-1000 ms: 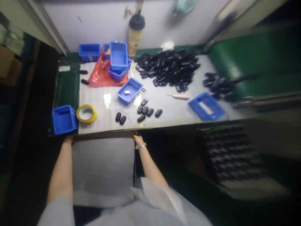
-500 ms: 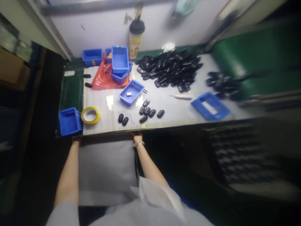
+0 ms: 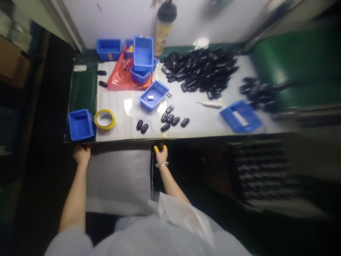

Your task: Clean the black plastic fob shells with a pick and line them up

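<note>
Just below the table's front edge, at the left corner of a grey flat-topped object [image 3: 118, 177], is my left hand [image 3: 82, 155]. Its fingers are partly hidden and blurred, so its grip is unclear. By the grey object's right corner, my right hand [image 3: 161, 155] has two yellow-covered fingertips pointing up and apart, with nothing visible between them. A bracelet [image 3: 162, 164] circles the right wrist. On the table above lie several black key fobs [image 3: 170, 118], a yellow tape roll [image 3: 105, 119] and a blue tray [image 3: 81, 124].
A large pile of black fobs [image 3: 202, 69] covers the table's back. Stacked blue trays [image 3: 143, 53] rest on a red bag [image 3: 119, 76] near a lidded cup [image 3: 163, 30]. A pale-handled tool [image 3: 211, 104] lies beside another blue tray [image 3: 241, 116]. Dark ridged trays [image 3: 266, 174] stand lower right.
Both hands have come out from beneath the table's edge and now show more fully. The view has shifted, so the table sits slightly higher in it. The items on the table look unmoved.
</note>
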The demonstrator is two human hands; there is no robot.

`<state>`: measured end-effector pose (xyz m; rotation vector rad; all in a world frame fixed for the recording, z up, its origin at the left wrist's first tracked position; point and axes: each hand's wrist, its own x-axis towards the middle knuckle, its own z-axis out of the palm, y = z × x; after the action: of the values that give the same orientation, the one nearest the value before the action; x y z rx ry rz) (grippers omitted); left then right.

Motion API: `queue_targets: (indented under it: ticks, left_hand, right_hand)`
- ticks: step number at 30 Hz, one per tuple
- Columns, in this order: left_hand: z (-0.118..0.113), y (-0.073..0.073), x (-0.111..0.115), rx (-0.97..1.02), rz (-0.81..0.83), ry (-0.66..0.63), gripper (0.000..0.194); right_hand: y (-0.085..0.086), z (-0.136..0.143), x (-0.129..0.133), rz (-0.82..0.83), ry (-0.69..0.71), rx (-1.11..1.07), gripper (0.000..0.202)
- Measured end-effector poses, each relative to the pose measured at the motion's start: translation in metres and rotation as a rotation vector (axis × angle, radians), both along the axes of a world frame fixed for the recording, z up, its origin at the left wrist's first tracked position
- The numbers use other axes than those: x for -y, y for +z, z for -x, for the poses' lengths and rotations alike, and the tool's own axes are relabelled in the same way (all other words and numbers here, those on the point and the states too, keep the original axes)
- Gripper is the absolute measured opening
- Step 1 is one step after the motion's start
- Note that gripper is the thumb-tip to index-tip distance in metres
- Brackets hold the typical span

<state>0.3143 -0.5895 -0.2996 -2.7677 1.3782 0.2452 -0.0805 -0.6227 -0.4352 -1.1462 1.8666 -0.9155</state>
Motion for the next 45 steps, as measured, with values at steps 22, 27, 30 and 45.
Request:
queue_targets:
  ticks: [22,27,30,45]
  left_hand:
    - [0.126,-0.057,-0.205,-0.124,-0.081,-0.443,0.062]
    - [0.143,-0.058,-0.219,-0.201,-0.042,-0.562,0.056]
    - [0.157,-0.058,-0.227,-0.227,-0.039,-0.634,0.057]
    - [0.056,0.007,-0.158,-0.001,0.281,-0.173,0.054]
  right_hand:
    - [0.029,-0.013,-0.245,-0.087,0.319,-0.214,0.053]
    - [0.015,-0.008,-0.251,-0.101,0.277,-0.256,0.034]
    - [0.010,-0.006,-0.253,-0.084,0.273,-0.286,0.027]
    - [0.049,-0.013,-0.256,0.025,0.732,-0.565,0.050]
